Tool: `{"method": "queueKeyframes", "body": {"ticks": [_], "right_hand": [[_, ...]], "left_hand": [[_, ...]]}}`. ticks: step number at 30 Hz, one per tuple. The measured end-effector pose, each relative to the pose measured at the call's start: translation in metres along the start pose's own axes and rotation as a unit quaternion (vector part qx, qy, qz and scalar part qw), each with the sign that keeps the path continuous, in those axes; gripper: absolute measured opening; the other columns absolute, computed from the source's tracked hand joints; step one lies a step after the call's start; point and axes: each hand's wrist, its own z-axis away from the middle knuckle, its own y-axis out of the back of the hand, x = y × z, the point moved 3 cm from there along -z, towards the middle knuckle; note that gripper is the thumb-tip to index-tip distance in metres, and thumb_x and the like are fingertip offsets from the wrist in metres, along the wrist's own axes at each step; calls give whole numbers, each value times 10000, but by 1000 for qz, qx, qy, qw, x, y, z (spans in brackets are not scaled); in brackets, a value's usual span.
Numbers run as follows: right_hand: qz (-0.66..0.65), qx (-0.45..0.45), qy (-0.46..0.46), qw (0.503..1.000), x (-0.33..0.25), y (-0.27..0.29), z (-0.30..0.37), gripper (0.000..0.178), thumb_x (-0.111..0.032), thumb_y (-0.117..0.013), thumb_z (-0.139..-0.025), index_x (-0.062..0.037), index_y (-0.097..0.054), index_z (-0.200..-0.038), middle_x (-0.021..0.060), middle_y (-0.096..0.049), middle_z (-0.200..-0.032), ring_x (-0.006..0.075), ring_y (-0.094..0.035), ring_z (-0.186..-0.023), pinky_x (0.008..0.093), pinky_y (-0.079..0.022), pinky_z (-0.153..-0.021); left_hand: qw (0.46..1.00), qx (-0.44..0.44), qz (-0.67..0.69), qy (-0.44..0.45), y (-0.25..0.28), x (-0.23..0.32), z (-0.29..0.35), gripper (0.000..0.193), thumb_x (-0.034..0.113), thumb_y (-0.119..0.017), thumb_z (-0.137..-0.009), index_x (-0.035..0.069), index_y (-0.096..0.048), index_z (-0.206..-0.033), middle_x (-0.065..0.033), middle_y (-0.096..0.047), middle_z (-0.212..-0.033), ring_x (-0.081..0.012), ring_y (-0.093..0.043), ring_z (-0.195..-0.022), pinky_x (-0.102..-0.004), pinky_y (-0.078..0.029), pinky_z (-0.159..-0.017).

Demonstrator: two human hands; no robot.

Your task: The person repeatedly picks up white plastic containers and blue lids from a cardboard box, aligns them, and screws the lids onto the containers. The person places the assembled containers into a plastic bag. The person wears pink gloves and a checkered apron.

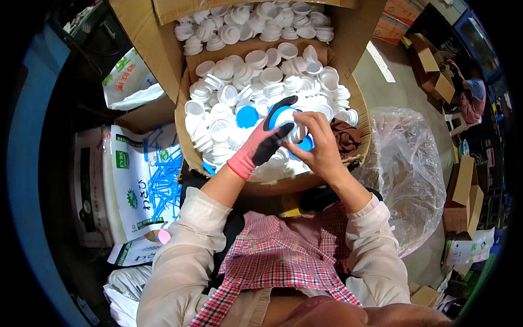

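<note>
My left hand (259,145), in a pink glove with black fingers, is closed round a white plastic cap (297,131) that shows some blue at its top. My bare right hand (320,143) grips the same cap from the other side with thumb and fingers. Both hands are above a cardboard box (361,117) heaped with white plastic caps (220,131). A blue disc (247,116) lies among them left of my hands, and another blue piece (306,143) shows just under the held cap. A crumpled brown cloth (345,136) rests at the heap's right side.
More white caps (261,22) fill the far part of the box. To the left, several thin blue plastic pieces (163,180) lie on a white printed sack (128,180). A clear plastic bag (406,180) stands on the right. Farther right are open cartons (463,199) and a seated person (473,101).
</note>
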Motion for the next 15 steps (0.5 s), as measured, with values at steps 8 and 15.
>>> {"method": "queueKeyframes", "body": {"ticks": [8, 15], "right_hand": [[-196, -104, -191, 956, 53, -17, 28, 971, -248, -870, -637, -60, -364, -1445, 176, -420, -1427, 322, -431, -1303, 417, -358, -1068], [-214, -71, -221, 949, 71, -12, 34, 867, -168, -841, -663, -43, -384, -1389, 197, -464, -1265, 371, -474, -1187, 411, -389, -1003]], "left_hand": [[974, 39, -218, 45, 1, -9, 1, 786, 194, -734, -818, 50, -331, -1478, -100, -421, -1457, -187, -425, -1295, -336, -392, -1055], [887, 116, -431, 121, 3, -21, -1, 642, 134, -693, -814, 8, -424, -1383, -195, -557, -1297, -270, -545, -1215, -374, -428, -1004]]}}
